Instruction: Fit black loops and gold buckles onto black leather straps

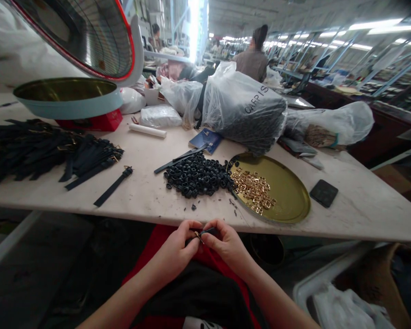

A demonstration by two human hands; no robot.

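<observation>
In front of the table's edge, over my lap, both of my hands are closed around one small piece. A gold buckle (199, 236) and a short bit of dark strap (208, 230) show between the fingertips. My left hand (180, 244) pinches at the buckle side, while my right hand (228, 244) grips the strap side. The fingers hide most of this piece. Just beyond lies a heap of small black loops (197, 176). To its right, loose gold buckles (255, 192) rest on a round gold-coloured tray (292, 198). A single strap with a buckle (113, 186) lies to the left.
Many dark straps (23, 151) are piled at left, before a blue-rimmed tin (71, 107). A round heater or fan (85, 32) leans above it. Large plastic bags (243, 105) stand behind, and a black square pad (324, 193) lies right. A person (253, 57) is farther back.
</observation>
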